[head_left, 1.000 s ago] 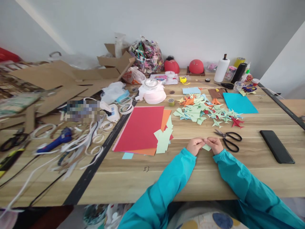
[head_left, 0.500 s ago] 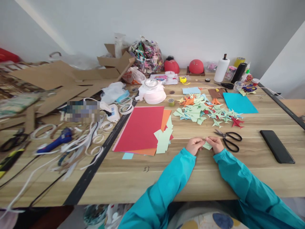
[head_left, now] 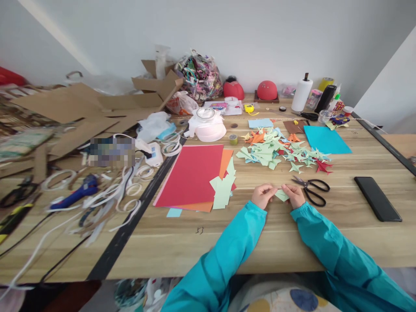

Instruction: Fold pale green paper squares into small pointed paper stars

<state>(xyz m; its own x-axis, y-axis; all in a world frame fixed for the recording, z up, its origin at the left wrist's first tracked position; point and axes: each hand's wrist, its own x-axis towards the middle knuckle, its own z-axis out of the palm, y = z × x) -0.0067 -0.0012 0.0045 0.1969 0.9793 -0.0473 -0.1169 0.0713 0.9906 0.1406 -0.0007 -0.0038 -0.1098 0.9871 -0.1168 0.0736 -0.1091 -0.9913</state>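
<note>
My left hand (head_left: 262, 195) and my right hand (head_left: 295, 195) meet low over the wooden table (head_left: 286, 242), fingers pinched on a small pale green piece of folded paper (head_left: 281, 194) between them. Both sleeves are teal. Black scissors (head_left: 312, 188) lie just right of my right hand. A pile of folded paper shapes (head_left: 279, 151), green, orange and red, lies behind the hands. A stack of red and orange sheets (head_left: 195, 175) with pale green cut pieces (head_left: 223, 190) on it lies to the left.
A black phone (head_left: 377, 199) lies at the right, a blue sheet (head_left: 326, 140) behind it. A pink pot (head_left: 209, 125), a paper towel roll (head_left: 301, 94) and bottles stand at the back. Cardboard (head_left: 81, 104), tape rolls and a blue glue gun (head_left: 76, 193) crowd the left side.
Both hands stay on the green paper; they have shifted very slightly away from me. Nothing else has moved.
</note>
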